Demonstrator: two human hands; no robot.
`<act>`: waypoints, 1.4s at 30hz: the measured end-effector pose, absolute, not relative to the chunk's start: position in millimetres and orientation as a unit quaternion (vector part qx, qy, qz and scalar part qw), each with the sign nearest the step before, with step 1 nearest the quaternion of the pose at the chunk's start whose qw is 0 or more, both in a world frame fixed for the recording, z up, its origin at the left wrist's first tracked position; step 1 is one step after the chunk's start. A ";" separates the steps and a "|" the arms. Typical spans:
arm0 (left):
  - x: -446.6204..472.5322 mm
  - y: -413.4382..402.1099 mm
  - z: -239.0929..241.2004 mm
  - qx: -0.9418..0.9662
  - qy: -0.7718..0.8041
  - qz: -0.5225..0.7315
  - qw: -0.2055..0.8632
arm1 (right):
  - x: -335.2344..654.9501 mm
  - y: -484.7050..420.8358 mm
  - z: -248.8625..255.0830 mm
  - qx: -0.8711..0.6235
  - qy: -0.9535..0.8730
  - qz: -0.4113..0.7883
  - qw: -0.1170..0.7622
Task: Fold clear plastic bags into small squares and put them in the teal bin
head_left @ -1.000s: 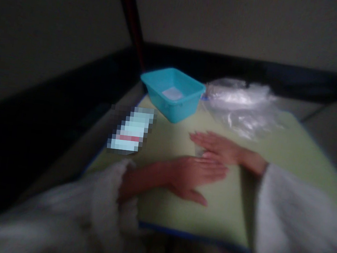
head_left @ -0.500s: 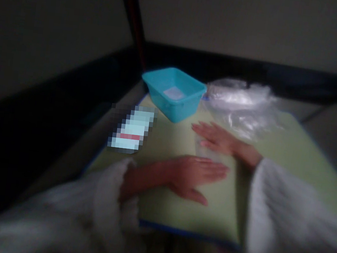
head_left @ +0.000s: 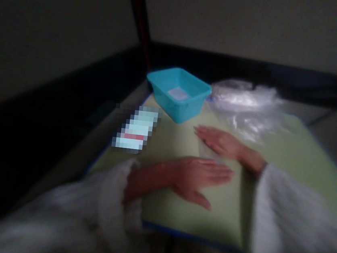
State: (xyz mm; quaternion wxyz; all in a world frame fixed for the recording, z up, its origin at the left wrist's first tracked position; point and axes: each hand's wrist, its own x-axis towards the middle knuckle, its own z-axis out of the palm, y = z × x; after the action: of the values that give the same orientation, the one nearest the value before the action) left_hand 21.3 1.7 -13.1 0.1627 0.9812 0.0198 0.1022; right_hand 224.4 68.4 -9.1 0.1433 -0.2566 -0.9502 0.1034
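Your left hand (head_left: pixel 201 177) lies flat, back upward, over the yellow-green bench (head_left: pixel 173 139), its 4 fingers stretched side by side to the right and its thumb spread toward the near edge. Your right hand (head_left: pixel 220 142) comes in from the opposite side, also flattened, fingers extended to the left; its thumb is hard to make out. Your 2 hands are apart, with a pale, see-through film (head_left: pixel 209 152) showing between them on the bench, partly covered by your right hand. Whether your left fingers touch the film's near edge cannot be told from this view.

Ahead of you, a turquoise basin (head_left: pixel 185 109) stands upright near the far left corner, 1 white piece (head_left: pixel 178 93) inside on its bottom. Just to the basin's right, a crumpled heap of clear plastic (head_left: pixel 246 105) catches the light. Along the left edge lies a bright, phone-shaped object (head_left: pixel 137 129), its details pixelated. Fluffy white sleeves (head_left: pixel 285 221) reach your wrists, and blue trim (head_left: pixel 189 235) lines the bench's near edge before dim walls (head_left: pixel 244 21).
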 end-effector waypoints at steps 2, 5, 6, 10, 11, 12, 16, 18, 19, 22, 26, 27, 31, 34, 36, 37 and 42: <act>20.9 2.1 -14.2 0.980 0.018 0.108 0.169 | 224.4 70.4 -11.2 -0.269 -0.953 0.093 0.105; 20.4 3.3 -16.1 0.978 0.016 0.116 0.175 | 225.3 71.3 -12.0 -0.306 -0.947 0.075 0.069; 20.4 3.8 -16.8 0.977 0.014 0.116 0.175 | 225.3 71.0 -11.7 -0.316 -0.944 0.071 0.063; 20.7 5.6 -18.8 0.978 0.008 0.114 0.173 | 223.8 70.7 -12.6 -0.356 -0.930 0.062 0.066; 20.8 5.8 -18.9 0.978 0.007 0.115 0.173 | 223.2 71.2 -13.6 -0.367 -0.925 0.062 0.077; 20.8 6.0 -18.8 0.978 0.006 0.117 0.174 | 222.7 72.0 -14.7 -0.379 -0.919 0.064 0.094; 20.5 6.0 -17.0 0.979 0.003 0.113 0.172 | 223.5 73.8 -16.3 -0.418 -0.879 0.101 0.208; 20.4 6.0 -16.2 0.981 0.007 0.101 0.168 | 225.9 70.8 -14.3 -0.440 -0.846 0.119 0.277; 20.4 6.1 -16.2 0.981 0.008 0.096 0.167 | 227.6 67.6 -12.9 -0.453 -0.827 0.124 0.310; 20.2 6.7 -17.1 0.982 0.010 0.098 0.163 | 234.5 51.0 -9.6 -0.485 -0.779 0.131 0.375; 19.6 7.8 -18.5 0.981 0.008 0.105 0.162 | 248.5 19.1 -10.7 -0.473 -0.792 0.142 0.359; 19.7 7.9 -18.3 0.981 0.006 0.105 0.161 | 252.3 11.5 -11.6 -0.461 -0.806 0.141 0.343; 20.7 6.4 -15.6 0.983 0.001 0.102 0.150 | 263.8 -8.0 -15.0 -0.413 -0.857 0.115 0.286; 20.2 4.6 -12.1 0.986 0.008 0.092 0.138 | 265.3 -9.7 -16.3 -0.381 -0.887 0.081 0.247; 17.0 5.2 -9.2 0.987 0.019 0.090 0.134 | 263.8 -7.9 -16.3 -0.365 -0.904 0.055 0.218; 14.2 6.3 -7.6 0.986 0.025 0.092 0.135 | 262.8 -7.0 -16.1 -0.362 -0.908 0.043 0.205; -8.7 19.3 -0.2 0.980 0.079 0.118 0.140 | 259.8 -6.7 -13.2 -0.370 -0.913 0.028 0.172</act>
State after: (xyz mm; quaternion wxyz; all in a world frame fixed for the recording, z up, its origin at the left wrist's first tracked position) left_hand -8.7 19.3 -0.2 0.1398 0.9800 0.0789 0.1178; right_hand 259.8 -6.7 -13.2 0.1716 -0.3700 -0.9126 0.0279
